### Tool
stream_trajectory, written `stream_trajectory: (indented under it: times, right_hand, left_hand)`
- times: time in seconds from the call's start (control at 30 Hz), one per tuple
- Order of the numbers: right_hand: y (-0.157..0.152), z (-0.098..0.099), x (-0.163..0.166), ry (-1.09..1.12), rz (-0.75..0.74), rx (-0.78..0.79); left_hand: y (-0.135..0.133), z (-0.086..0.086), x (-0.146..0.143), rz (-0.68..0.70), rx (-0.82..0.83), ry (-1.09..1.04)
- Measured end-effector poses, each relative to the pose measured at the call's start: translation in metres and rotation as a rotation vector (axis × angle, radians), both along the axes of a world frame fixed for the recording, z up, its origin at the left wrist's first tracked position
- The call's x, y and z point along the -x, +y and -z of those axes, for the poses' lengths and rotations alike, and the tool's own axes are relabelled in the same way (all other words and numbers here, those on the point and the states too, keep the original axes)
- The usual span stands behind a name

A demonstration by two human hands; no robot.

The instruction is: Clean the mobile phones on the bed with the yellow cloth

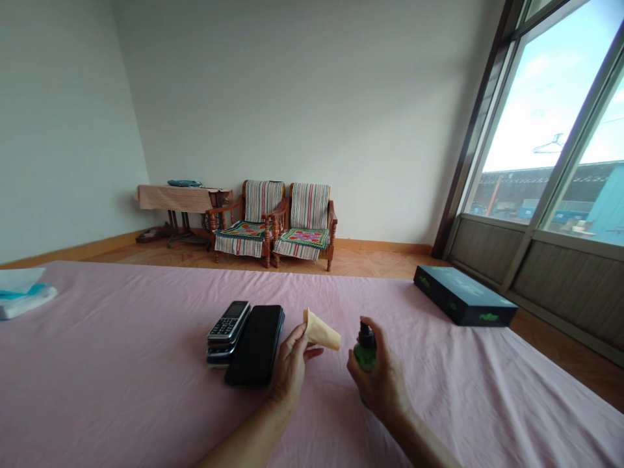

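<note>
My left hand [291, 364] is closed on a pale yellow cloth [322, 331], which looks folded or rolled and sticks out to the right. In my right hand [385, 377] is a small green spray bottle [365, 354] with a black pump top, my index finger on the pump. The bottle stands upright, its nozzle apart from the cloth. Just left of my left hand, a large black phone [257, 344] lies flat on the pink sheet [146, 377]. Beside it a keypad phone [230, 322] rests on top of other phones [219, 354].
A black box [465, 296] with green marks lies at the right rear of the sheet. At the far left is a white and blue pack of tissues or wipes [24, 296]. Two wooden chairs [305, 214] and a cloth-covered table [182, 198] stand by the wall beyond.
</note>
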State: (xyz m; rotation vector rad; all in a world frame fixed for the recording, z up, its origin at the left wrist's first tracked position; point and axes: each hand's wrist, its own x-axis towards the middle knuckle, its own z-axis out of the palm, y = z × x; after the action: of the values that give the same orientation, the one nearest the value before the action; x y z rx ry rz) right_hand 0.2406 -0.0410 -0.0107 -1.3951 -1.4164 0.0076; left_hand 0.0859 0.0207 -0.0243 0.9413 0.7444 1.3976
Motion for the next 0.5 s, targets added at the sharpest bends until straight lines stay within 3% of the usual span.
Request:
stream_trajectory:
  times: [0.17, 0.5]
  right_hand:
    - [-0.0009, -0.0014, 0.0003, -0.055, -0.008, -0.022]
    - [-0.0021, -0.0047, -0.0011, 0.128, -0.039, 0.069]
  left_hand:
    - [0.0005, 0.0020, 0.0004, 0.035, -0.014, 0.040]
    - [-0.0007, 0.0017, -0.0001, 0.027, -0.027, 0.074]
